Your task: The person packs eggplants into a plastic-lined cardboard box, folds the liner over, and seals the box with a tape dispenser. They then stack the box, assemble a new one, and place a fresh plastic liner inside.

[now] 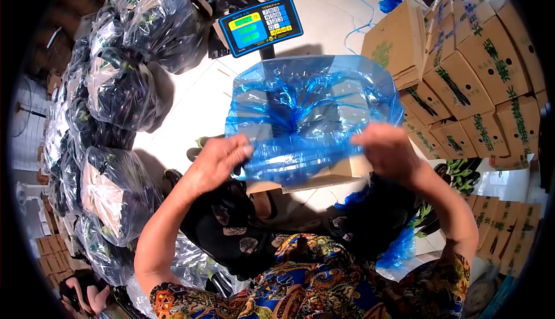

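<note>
A translucent blue plastic bag (289,160) is spread over an open cardboard box (347,171) in front of me, covering most of it. My left hand (222,156) is closed on the bag's near edge at the left. At the right of that same edge, my right hand (388,150) grips the film, its fingers slightly blurred. Between the two hands the film is stretched across, and its middle sinks in creases into the box. Little of the cardboard shows beyond the near side and through the film.
Just behind the box stands a digital scale display (263,27). Clear bags of dark eggplants (124,88) are piled on the left. Stacked printed cartons (468,65) rise on the right, with loose eggplants (459,174) below them. Blue film (399,249) lies by my right leg.
</note>
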{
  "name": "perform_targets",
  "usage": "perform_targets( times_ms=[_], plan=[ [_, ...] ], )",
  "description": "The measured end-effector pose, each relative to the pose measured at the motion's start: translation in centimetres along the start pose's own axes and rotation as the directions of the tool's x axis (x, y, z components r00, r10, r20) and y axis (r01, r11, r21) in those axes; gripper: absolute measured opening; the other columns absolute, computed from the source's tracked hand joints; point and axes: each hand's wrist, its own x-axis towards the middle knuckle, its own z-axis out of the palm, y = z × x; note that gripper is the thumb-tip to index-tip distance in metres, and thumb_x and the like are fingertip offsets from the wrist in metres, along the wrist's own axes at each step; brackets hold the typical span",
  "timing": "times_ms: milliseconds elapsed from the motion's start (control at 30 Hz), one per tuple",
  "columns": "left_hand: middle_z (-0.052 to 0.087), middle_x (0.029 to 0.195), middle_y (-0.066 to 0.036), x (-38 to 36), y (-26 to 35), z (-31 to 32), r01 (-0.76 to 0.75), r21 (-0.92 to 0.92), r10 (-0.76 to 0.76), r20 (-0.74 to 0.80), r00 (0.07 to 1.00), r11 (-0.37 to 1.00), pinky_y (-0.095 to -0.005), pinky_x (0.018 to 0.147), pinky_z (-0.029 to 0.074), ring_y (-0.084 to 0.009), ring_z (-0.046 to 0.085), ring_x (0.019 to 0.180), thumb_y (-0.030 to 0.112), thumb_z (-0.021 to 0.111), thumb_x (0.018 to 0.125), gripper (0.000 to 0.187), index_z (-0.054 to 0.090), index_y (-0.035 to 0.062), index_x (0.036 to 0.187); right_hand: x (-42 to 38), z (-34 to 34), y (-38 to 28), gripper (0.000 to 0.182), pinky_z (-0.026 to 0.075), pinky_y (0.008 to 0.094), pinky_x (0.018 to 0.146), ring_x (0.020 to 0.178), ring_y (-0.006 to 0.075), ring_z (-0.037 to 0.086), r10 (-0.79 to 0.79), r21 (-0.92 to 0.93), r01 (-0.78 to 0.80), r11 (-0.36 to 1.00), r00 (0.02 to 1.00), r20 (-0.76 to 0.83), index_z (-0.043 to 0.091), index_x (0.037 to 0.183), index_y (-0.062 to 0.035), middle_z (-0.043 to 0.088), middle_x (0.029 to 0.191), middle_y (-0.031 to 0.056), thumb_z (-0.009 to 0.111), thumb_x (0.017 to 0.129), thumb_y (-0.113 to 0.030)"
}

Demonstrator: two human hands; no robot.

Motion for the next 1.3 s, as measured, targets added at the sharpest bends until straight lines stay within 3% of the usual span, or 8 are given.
perform_targets(
  times_ms=[100,367,433,567,700,867,1033,1300],
  plan=[
    [0.060,0.074,-0.018,-2.3,-0.2,1.4,-0.147,0.220,0.097,0.224,0.970,0.964,-0.0398,0.067,0.049,-0.0376,0.059,0.071,0.020,0.055,0.095,0.018,0.059,0.0033,0.088,-4.1,1.6,-2.9,0.013,0.052,0.0393,0.059,0.070,0.0264,0.061,-0.011,-0.045,0.019,0.999,0.984,0.176,0.057,0.084,-0.0080,0.052,0.073,0.0102,0.061,0.074,0.000],
    [0.064,0.102,-0.014,-3.1,-4.8,7.6,-0.259,0.764,-0.249,0.478,0.842,0.591,-0.0458,0.080,0.051,-0.0357,0.062,0.096,0.025,0.062,0.085,0.039,0.060,0.0115,0.122,-10.2,8.9,-1.3,0.009,0.047,0.0441,0.077,0.085,0.0307,0.063,0.203,-0.147,-0.163,0.976,0.923,0.328,0.060,0.086,-0.0089,0.059,0.083,0.0094,0.059,0.077,-0.006],
    [0.066,0.106,-0.018,-2.2,-4.5,5.7,-0.188,0.584,-0.227,0.564,0.794,0.790,-0.0452,0.086,0.050,-0.0374,0.062,0.101,0.028,0.060,0.089,0.040,0.060,0.0069,0.123,-10.3,11.4,-0.1,0.008,0.044,0.0442,0.082,0.090,0.0298,0.062,0.297,-0.344,-0.157,0.926,0.866,0.402,0.062,0.087,-0.0095,0.061,0.087,0.0090,0.059,0.079,-0.010],
    [0.068,0.098,-0.013,-1.8,-4.2,1.1,0.068,0.048,-0.083,0.525,0.847,0.997,-0.0342,0.085,0.049,-0.0214,0.063,0.094,0.029,0.064,0.091,0.035,0.065,0.0007,0.111,-11.2,14.4,-1.1,0.014,0.041,0.0449,0.086,0.094,0.0287,0.062,0.243,-0.319,-0.097,0.943,0.855,0.458,0.063,0.094,-0.0119,0.062,0.095,0.0099,0.062,0.082,-0.020],
    [0.066,0.086,-0.008,-1.6,-6.4,-1.6,0.416,-0.093,-0.387,0.230,0.893,0.905,-0.0289,0.074,0.051,-0.0166,0.063,0.082,0.028,0.068,0.089,0.031,0.064,0.0006,0.103,-10.2,11.1,-3.4,0.020,0.048,0.0420,0.078,0.086,0.0302,0.064,0.159,-0.096,-0.128,0.987,0.844,0.512,0.060,0.101,-0.0114,0.064,0.095,0.0118,0.063,0.085,-0.023],
    [0.065,0.084,-0.014,0.7,-6.7,-0.9,0.056,0.143,-0.049,-0.058,0.997,0.988,-0.0332,0.070,0.052,-0.0215,0.064,0.074,0.031,0.072,0.084,0.042,0.060,0.0026,0.112,-6.1,3.5,-7.1,0.021,0.053,0.0412,0.075,0.087,0.0310,0.067,0.181,0.022,-0.323,0.946,0.585,0.791,0.064,0.108,-0.0085,0.068,0.093,0.0129,0.062,0.089,-0.018],
    [0.061,0.103,-0.019,4.0,-2.8,2.4,-0.144,0.714,0.134,0.072,0.988,0.685,-0.0457,0.075,0.052,-0.0394,0.063,0.086,0.044,0.075,0.078,0.061,0.051,0.0032,0.117,-2.4,1.8,-5.4,0.015,0.054,0.0372,0.078,0.088,0.0300,0.068,0.074,0.281,-0.177,0.943,0.937,0.342,0.065,0.101,-0.0046,0.068,0.100,0.0152,0.064,0.087,-0.010],
    [0.066,0.080,-0.017,3.3,-9.2,-1.8,0.105,0.593,-0.160,0.040,0.986,0.798,-0.0433,0.067,0.050,-0.0349,0.064,0.077,0.018,0.064,0.075,0.017,0.064,0.0054,0.086,-1.3,7.1,7.3,0.057,0.041,0.0432,0.099,0.117,0.0420,0.050,0.446,0.056,-0.444,0.894,0.895,-0.015,0.048,0.128,0.0064,0.053,0.123,0.0273,0.065,0.087,-0.030]
  ],
)
